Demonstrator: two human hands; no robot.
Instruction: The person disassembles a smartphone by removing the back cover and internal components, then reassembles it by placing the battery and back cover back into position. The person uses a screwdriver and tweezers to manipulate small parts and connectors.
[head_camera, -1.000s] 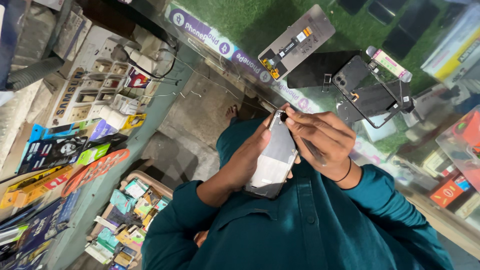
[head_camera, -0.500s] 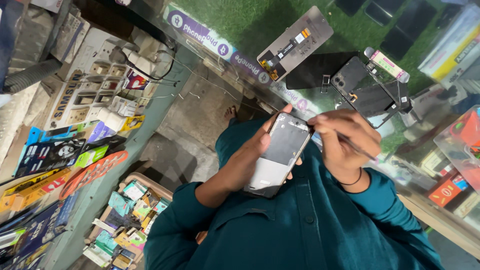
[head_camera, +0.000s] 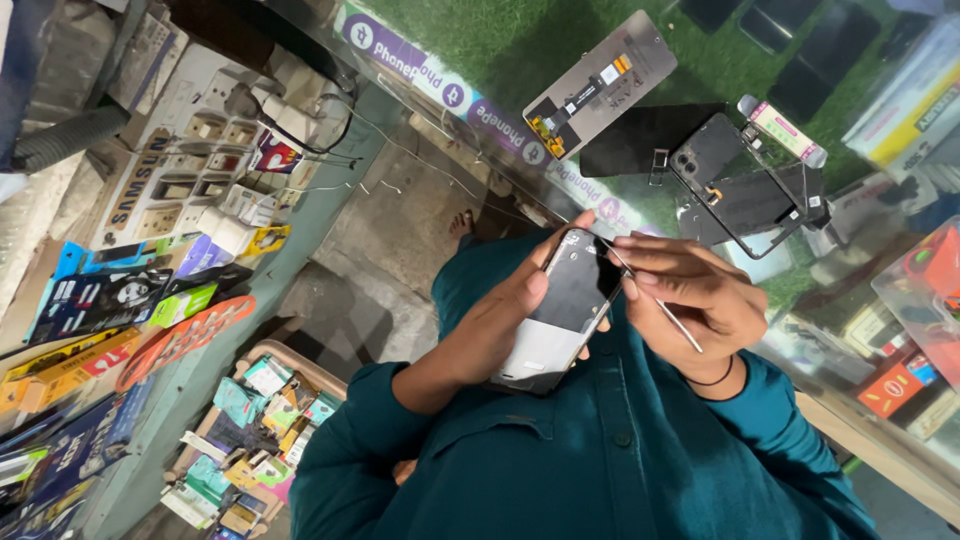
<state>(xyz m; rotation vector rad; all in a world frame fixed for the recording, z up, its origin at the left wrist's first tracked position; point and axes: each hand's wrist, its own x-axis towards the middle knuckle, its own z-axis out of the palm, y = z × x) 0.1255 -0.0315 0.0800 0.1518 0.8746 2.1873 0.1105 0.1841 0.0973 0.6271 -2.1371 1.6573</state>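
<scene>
Smartphone (head_camera: 560, 315): dark glossy screen on upper part, pale grey reflection across lower part, slim silver-edged body, tilted, held close above your teal shirt (head_camera: 600, 470), just short of glass counter (head_camera: 440, 130). Your left hand (head_camera: 500, 325) wraps it from beneath, thumb pressed on left edge, fingers closed behind. Your right hand (head_camera: 690, 295) pinches thin metal pin tool (head_camera: 655, 300), tip touching phone's top right corner. Opened phone frame (head_camera: 740, 185) and display panel (head_camera: 600, 90) lie on counter beyond.
</scene>
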